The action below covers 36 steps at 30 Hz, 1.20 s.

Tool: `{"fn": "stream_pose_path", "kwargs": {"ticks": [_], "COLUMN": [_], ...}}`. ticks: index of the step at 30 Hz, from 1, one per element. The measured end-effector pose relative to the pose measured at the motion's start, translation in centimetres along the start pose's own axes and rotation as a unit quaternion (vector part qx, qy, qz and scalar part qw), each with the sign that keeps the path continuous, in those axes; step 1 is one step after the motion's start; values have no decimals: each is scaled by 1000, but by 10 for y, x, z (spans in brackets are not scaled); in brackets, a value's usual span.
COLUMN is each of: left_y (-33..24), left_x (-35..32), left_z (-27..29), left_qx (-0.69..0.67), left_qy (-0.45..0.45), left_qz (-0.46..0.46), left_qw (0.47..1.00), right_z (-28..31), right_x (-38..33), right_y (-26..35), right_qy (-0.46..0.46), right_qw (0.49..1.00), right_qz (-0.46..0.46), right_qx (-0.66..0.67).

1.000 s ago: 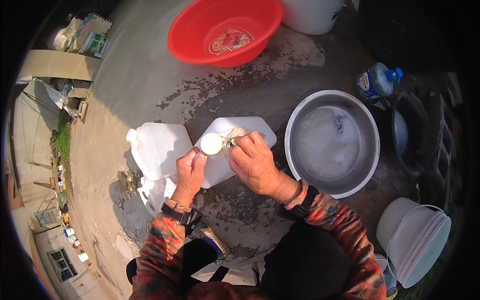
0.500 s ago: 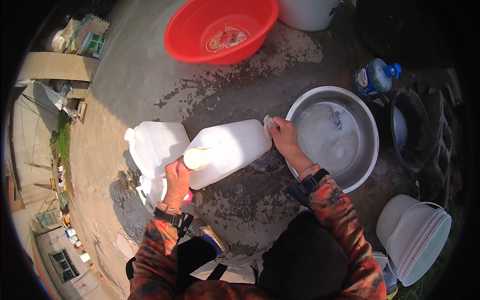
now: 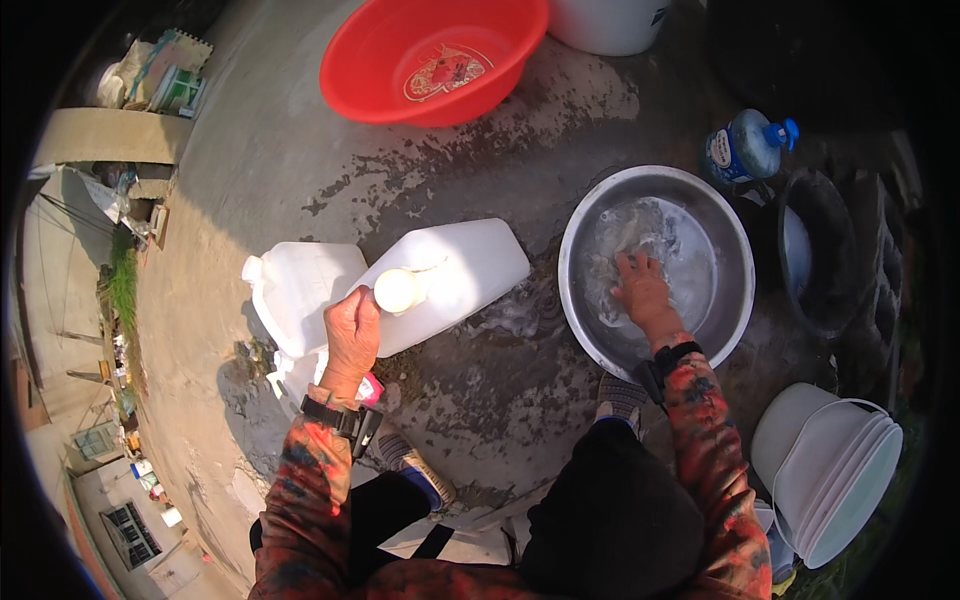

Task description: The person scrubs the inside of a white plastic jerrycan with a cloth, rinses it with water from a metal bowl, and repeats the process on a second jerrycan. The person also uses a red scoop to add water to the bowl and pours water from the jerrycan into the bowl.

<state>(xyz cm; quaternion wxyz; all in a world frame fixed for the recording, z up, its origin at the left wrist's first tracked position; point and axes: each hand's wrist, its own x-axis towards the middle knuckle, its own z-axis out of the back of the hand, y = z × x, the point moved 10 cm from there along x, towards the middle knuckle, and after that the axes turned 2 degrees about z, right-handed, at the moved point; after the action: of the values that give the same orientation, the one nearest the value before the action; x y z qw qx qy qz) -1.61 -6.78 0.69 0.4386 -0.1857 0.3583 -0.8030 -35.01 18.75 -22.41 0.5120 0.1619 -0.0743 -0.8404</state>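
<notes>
1. Left hand point(image 3: 352, 325): finger and thumb pinched on the pale round cap point(image 3: 396, 291) of a smooth, boxy plastic jug point(image 3: 455, 275), lying on patchy concrete point(image 3: 470, 410).
2. The jug's capped end is near-left; its long axis slants away rightward.
3. Right hand point(image 3: 645, 292): fingers spread inside the round metal basin point(image 3: 735, 300); anything beneath is unclear. Earlier, it held cloth against the jug's far end.
</notes>
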Motion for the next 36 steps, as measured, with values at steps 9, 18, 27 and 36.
{"fn": "stream_pose_path", "kwargs": {"ticks": [9,18,27,36], "left_y": [-51,-80,-96,-92], "left_x": [-17,-41,-47,-44], "left_z": [-21,-36,-39,-46], "left_qx": [88,160,186,238], "left_qy": [81,159,192,231], "left_qz": [-143,-237,-292,-306], "left_qw": [983,945,918,893], "right_z": [55,207,64,2], "right_x": [18,-26,35,11], "right_y": [62,263,137,35], "right_qy": [80,-131,65,100], "right_qw": [904,853,974,988], "right_qz": [-53,396,141,79], "right_qx": [417,314,163,84]}}
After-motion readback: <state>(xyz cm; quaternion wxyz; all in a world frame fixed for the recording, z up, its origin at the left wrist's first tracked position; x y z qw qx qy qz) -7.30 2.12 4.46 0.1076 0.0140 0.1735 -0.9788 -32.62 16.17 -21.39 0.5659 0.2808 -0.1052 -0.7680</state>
